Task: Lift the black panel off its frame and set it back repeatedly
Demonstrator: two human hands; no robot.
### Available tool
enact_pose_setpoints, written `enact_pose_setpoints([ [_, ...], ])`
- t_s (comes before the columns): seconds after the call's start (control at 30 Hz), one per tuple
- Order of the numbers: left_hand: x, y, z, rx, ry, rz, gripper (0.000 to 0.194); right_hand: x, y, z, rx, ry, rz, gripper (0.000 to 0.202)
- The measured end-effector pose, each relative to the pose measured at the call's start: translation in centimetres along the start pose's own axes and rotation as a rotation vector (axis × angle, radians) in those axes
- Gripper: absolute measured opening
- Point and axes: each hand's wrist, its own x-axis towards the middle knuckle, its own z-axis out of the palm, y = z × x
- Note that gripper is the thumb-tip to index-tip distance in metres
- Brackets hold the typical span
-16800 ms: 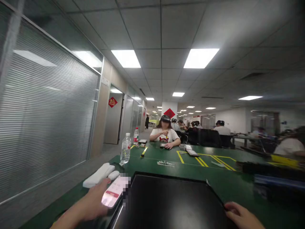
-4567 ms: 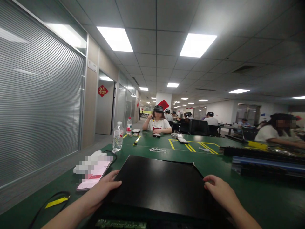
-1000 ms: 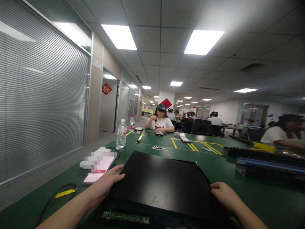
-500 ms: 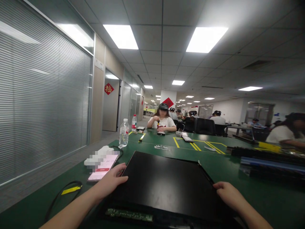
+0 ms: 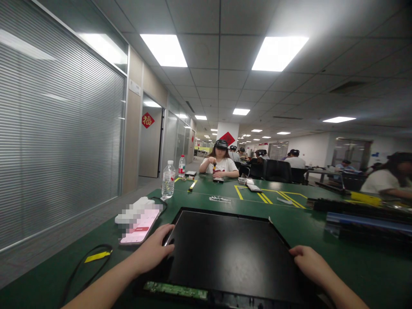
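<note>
A black LCD panel (image 5: 230, 251) lies face up before me inside a thin black frame (image 5: 222, 210). Along its near edge a narrow green circuit board (image 5: 177, 290) shows. My left hand (image 5: 159, 246) grips the left edge, thumb over the top; some fingertips are hidden behind the edge. On the opposite side, my right hand (image 5: 307, 259) is closed on the right edge, with index finger and thumb at the rim and the other fingers curled.
Left of the panel lie a pink-screened phone (image 5: 140, 229) and a black cable (image 5: 75, 268) with a yellow tag. A water bottle (image 5: 168, 180) stands behind. Dark strips (image 5: 363, 225) are stacked at right. Across the green table (image 5: 273, 216) sits a person (image 5: 222, 165) holding a tool.
The panel has shifted slightly right and toward me within the frame, so the frame's far and left rims show more. My left hand has moved a little right with it; my right hand barely moved.
</note>
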Motion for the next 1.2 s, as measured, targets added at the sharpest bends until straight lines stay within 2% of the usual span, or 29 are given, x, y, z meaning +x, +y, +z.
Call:
enact_pose_setpoints([
  [0.1,-1.3,1.4,-0.3,0.169,0.048,0.066,0.056,-0.2,-0.2,-0.1,-0.023,0.030,-0.012,0.033],
  [0.2,-4.1,4.2,-0.4,0.236,0.036,0.222,0.049,-0.2,-0.3,-0.1,-0.034,0.039,-0.012,0.033],
  [0.3,-6.5,7.3,0.3,0.238,-0.068,0.459,0.050,-0.2,-0.5,-0.1,-0.032,0.042,-0.023,0.032],
  [0.33,-6.9,8.2,0.9,0.237,-0.142,0.561,0.050,-0.3,-0.6,-0.1,-0.029,0.047,-0.024,0.032],
  [0.43,-6.6,9.9,2.6,0.243,-0.245,0.767,0.037,-0.5,-0.8,0.0,-0.023,0.044,-0.022,0.032],
  [0.5,-5.9,10.5,3.4,0.238,-0.242,0.834,0.032,-0.7,-0.9,-0.1,-0.023,0.030,-0.017,0.032],
  [0.57,-5.3,10.9,3.4,0.243,-0.258,0.885,0.033,-0.8,-1.0,-0.2,-0.022,0.019,-0.017,0.030],
  [0.73,-4.8,11.0,1.3,0.170,-0.253,0.776,0.043,-0.4,-0.6,-0.2,-0.014,0.033,-0.027,0.029],
  [0.87,-3.9,8.9,0.0,0.139,-0.216,0.613,0.042,0.1,-0.1,-0.1,-0.010,0.046,-0.028,0.028],
  [1.03,-2.1,4.7,1.0,0.110,-0.044,0.280,0.047,0.1,0.1,-0.1,0.023,0.057,-0.011,0.031],
  [1.2,-0.8,2.4,2.0,0.203,0.034,0.122,0.047,-0.2,0.2,-0.1,0.018,0.071,-0.025,0.032],
])
